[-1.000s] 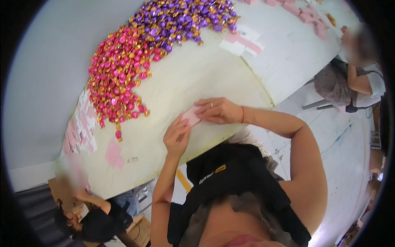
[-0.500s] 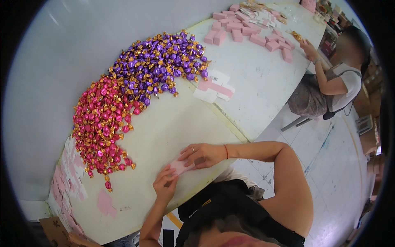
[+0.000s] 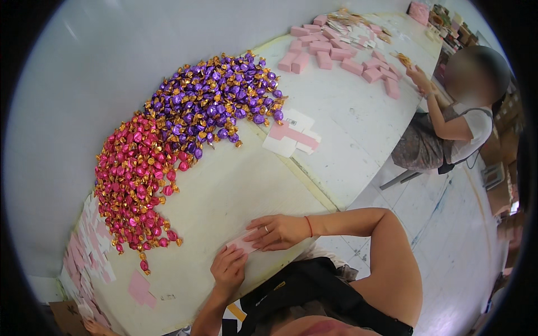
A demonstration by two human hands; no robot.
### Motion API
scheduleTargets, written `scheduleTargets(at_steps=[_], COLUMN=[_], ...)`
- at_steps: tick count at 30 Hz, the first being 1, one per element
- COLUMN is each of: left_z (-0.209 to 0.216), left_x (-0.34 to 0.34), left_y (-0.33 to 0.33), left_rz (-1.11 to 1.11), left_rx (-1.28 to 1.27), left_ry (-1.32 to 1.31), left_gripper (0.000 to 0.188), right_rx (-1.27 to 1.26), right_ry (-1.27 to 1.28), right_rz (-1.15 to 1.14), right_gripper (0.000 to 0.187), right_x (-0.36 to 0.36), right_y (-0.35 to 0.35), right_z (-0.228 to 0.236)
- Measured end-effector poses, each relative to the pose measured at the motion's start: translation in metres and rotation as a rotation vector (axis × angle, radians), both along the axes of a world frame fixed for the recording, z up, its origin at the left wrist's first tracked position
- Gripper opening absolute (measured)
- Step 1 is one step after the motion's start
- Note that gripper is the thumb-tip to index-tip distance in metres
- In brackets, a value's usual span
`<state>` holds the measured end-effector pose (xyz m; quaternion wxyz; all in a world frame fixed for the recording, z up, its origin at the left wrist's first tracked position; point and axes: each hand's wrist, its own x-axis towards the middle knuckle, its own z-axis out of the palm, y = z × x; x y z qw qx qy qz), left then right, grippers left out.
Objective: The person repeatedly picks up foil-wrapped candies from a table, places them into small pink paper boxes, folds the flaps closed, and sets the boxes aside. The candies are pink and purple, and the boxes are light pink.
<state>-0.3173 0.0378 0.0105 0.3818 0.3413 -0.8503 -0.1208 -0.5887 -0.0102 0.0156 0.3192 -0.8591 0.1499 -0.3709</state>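
A small pink folding box point(image 3: 242, 243) lies low over the near part of the table, held between both of my hands. My left hand point(image 3: 228, 270) grips its left end with bent fingers laid along it. My right hand point(image 3: 281, 231), with a ring and a red wrist cord, presses its fingers on the right end. The fingers hide much of the box, and I cannot tell whether its flaps are closed. Left of my hands, a flat pink box blank point(image 3: 142, 289) lies on the table.
Pink-wrapped candies point(image 3: 131, 179) and purple-wrapped candies point(image 3: 207, 98) are heaped along the wall. A flat white-and-pink blank point(image 3: 292, 133) lies right of them. More blanks point(image 3: 84, 246) are stacked at left. Finished-looking pink boxes point(image 3: 341, 54) lie far right, near a seated co-worker point(image 3: 448, 117).
My hands have flattened over the pink box, and it now sits lower in the picture. The whole view has shifted slightly. Another person's hand and a pale piece show more at lower left.
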Motion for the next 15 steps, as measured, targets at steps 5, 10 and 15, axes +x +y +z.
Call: scheduleTargets(at_steps=[5,10,15], left_z=[0.008,0.015,0.005], left_x=[-0.009,-0.021,-0.006], left_y=[-0.001,-0.015,0.001], left_rz=[0.046,0.041,0.200], left_rx=[0.003,-0.031,-0.052], left_ry=[-0.043,-0.052,0.092], left_gripper=[0.021,0.021,0.020], right_rx=[-0.156,-0.048,-0.172], right_ry=[0.064,0.087,0.003], right_rz=[-0.080,-0.127,-0.921], right_gripper=[0.024,0.044,0.052], right_x=[-0.002,0.004,-0.068], right_y=[0.006,0.003,-0.030], right_z=[-0.004,-0.004,0.033])
